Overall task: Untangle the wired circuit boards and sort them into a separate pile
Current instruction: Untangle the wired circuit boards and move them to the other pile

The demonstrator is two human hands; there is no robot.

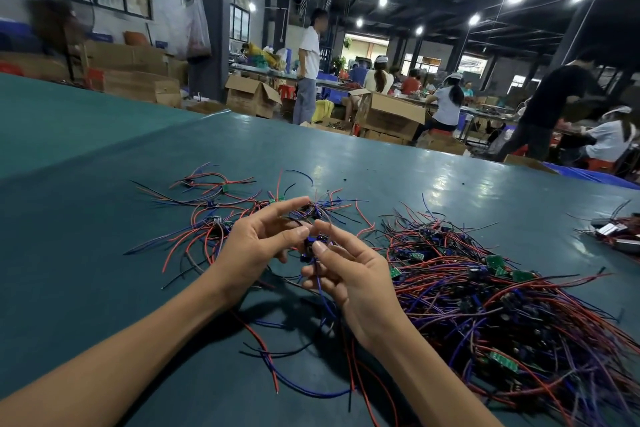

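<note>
A big tangled pile of wired circuit boards, with red, blue and black leads and small green boards, lies on the right of the green table. A thinner, spread-out pile lies left of centre. Between them, just above the table, both hands meet on one small wired board. My right hand pinches it with thumb and fingers curled round its blue lead. My left hand touches it with the thumb, its index finger stretched out. Loose leads hang and trail below the hands.
More wired parts with metal pieces lie at the table's right edge. Beyond the far table edge stand cardboard boxes, a standing person and several seated workers at other benches.
</note>
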